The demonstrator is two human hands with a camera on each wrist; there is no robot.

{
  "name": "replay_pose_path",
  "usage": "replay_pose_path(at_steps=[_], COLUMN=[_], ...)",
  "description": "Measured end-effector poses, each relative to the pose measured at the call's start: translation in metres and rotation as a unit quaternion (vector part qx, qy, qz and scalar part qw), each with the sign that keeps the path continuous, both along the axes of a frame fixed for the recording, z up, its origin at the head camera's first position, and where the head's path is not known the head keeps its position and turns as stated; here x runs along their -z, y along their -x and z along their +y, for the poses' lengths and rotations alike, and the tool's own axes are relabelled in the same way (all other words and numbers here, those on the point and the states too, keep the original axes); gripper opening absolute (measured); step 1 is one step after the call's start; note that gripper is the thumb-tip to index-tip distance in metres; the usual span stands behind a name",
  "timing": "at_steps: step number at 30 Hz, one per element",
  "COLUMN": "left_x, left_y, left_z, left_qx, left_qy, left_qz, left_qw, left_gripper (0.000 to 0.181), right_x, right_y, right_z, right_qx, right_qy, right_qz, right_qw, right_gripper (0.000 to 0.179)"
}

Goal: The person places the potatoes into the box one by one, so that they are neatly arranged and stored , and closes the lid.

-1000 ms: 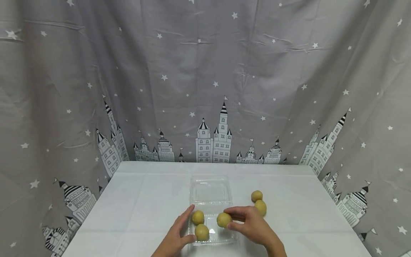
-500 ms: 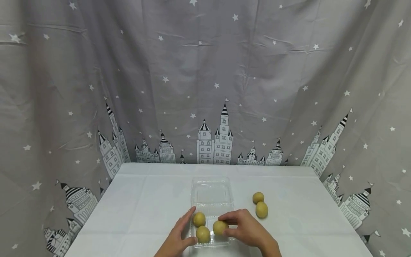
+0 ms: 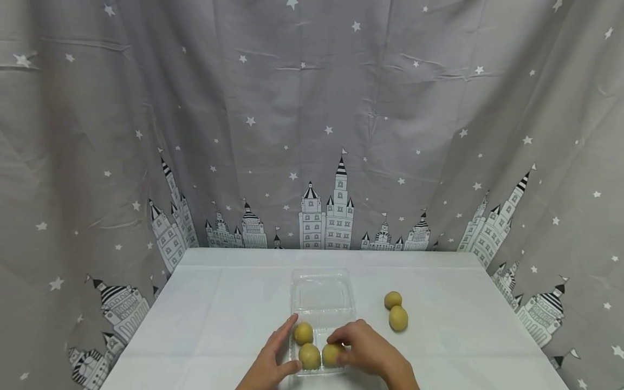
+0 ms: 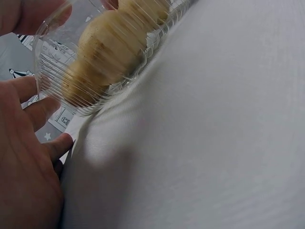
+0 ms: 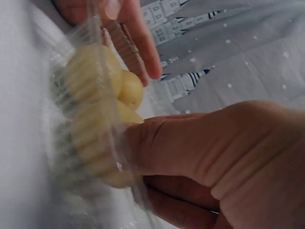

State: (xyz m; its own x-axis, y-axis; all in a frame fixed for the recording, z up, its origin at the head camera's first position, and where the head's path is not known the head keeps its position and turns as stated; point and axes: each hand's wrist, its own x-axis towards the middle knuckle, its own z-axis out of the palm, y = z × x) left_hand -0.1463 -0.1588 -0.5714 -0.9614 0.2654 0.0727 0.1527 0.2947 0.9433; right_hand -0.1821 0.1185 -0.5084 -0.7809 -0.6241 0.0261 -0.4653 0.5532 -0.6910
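Head view: a person works with two hands at a clear plastic clamshell container [image 3: 320, 337], which lies opened out on the white table [image 3: 234, 303], its lid [image 3: 323, 292] folded back on the far side. In the base are a far-left potato [image 3: 303, 333] and a near-left potato [image 3: 309, 356], next to each other along the left wall. A near-right potato [image 3: 331, 355] sits just beside the near-left one, within the base, and the right hand [image 3: 366, 349] pinches it between thumb and curled fingers. Two more, a smaller loose potato [image 3: 392, 299] and a larger loose potato [image 3: 398, 318], lie close together on the table, to the right of the container.

The step in hand looks to be setting the near-right potato down in its corner. The next move would seem to call for easing the pinch once the potato is seated, then lifting clear without nudging its neighbour.

The right forearm slants in from the near edge, the thumb on the near side of the potato; the container wall blurs the fingertips in the right wrist view. The left hand [image 3: 268, 362] flanks the container's left side, thumb and fingers spread and fairly straight, apparently steadying it.
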Motion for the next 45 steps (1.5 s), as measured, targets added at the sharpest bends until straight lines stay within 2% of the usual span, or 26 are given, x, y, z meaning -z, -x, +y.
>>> replay_pose_path(at_steps=[4,9,15,24,31,37,45], left_x=[0.002,0.002,0.004,0.010,0.006,0.005,0.001], left_y=[-0.001,-0.002,-0.007,-0.014,-0.005,-0.002,0.002], left_z=[0.000,0.000,-0.003,-0.003,0.000,0.001,0.001], left_qx=[0.011,0.020,0.014,-0.007,-0.005,-0.008,-0.004], left_qy=[0.004,0.028,0.025,0.018,0.030,0.030,0.024], left_qz=[-0.003,0.003,0.001,-0.049,-0.016,0.016,0.003], left_qw=[0.9999,0.9994,0.9996,0.9986,0.9994,0.9994,0.9997], left_gripper=[0.101,0.103,0.101,0.102,0.104,0.101,0.100], right_x=[0.003,0.004,0.011,0.012,0.009,0.008,0.004], right_y=[-0.001,-0.001,0.000,-0.005,0.004,0.008,0.009], right_z=[-0.005,-0.008,-0.011,-0.012,-0.010,-0.008,-0.002], right_qx=[-0.002,0.002,0.004,-0.007,-0.016,-0.024,0.016], right_qy=[-0.010,0.004,0.014,0.024,0.012,0.016,0.012], right_qz=[-0.023,-0.040,-0.069,-0.122,-0.081,-0.054,-0.004], right_qw=[0.9997,0.9992,0.9975,0.9922,0.9965,0.9981,0.9998], right_gripper=[0.030,0.034,0.036,0.035,0.029,0.028,0.033])
